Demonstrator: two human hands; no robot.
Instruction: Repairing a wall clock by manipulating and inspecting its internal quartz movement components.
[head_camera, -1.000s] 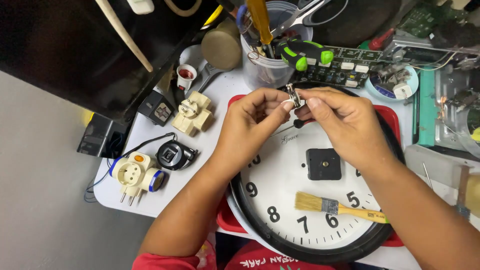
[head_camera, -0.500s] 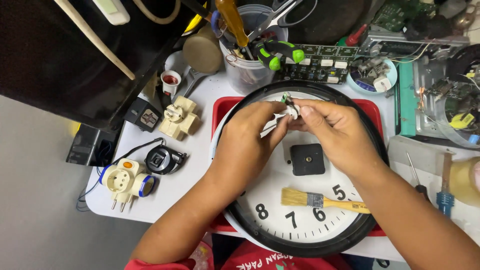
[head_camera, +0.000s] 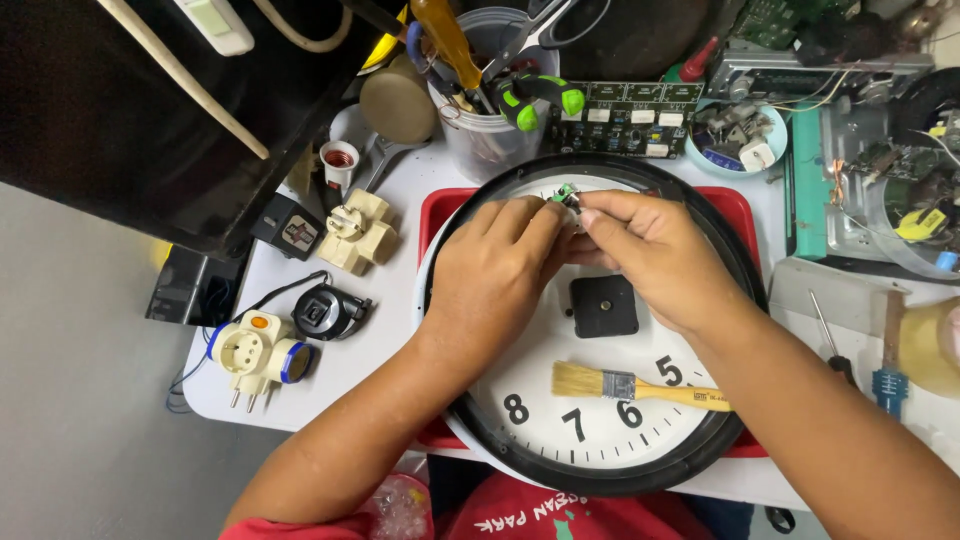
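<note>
A small white label (head_camera: 712, 398) sits on the paintbrush's yellow handle (head_camera: 690, 396).

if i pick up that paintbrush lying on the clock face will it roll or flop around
Probably not. The paintbrush has a flat wooden handle and lies flat on the clock face, so it looks unlikely to roll. The handle seems stiff; only the pale bristles should bend. It looks light for its size, and may slide easily on the smooth dial.

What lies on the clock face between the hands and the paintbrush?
Head view: the black square movement housing sits at the clock's centre, between both hands and the paintbrush.
</note>
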